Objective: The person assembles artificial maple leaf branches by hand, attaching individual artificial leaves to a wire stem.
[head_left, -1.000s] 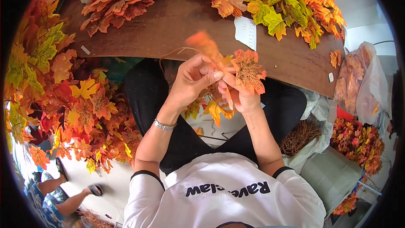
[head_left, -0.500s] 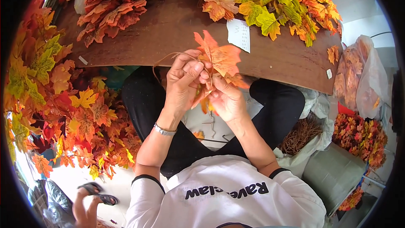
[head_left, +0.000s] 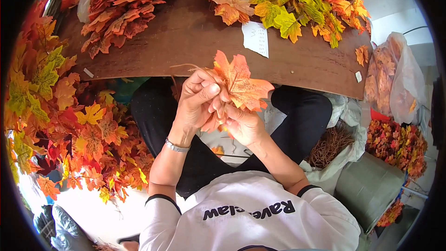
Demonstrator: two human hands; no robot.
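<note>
My left hand (head_left: 199,100) is closed, thumb against fingers, on a thin brown stem (head_left: 188,66) whose loose end sticks out past the knuckles to the left. An orange-red artificial maple leaf (head_left: 245,86) fans out just beyond the fingertips, broad side up. Close beside, my right hand (head_left: 245,124) is closed in a pinch on the base of the leaf. The fingertips of both hands nearly meet, and they hide the join between leaf and stem. Another small orange leaf part (head_left: 213,123) shows below the left fingers.
A brown table (head_left: 176,42) bears stacked red-orange leaves (head_left: 123,7), green-yellow leaves (head_left: 288,21) and a white paper (head_left: 255,39). Leaf garlands (head_left: 93,130) crowd the left. At right are a sack of brown stems (head_left: 330,146), a grey-green bin (head_left: 369,190) and a plastic bag (head_left: 402,79).
Both hands have come slightly nearer to me, and the leaf has turned its broad face more toward view. At lower left, another person's sandalled feet have shifted toward the bottom edge, mostly out of view.
</note>
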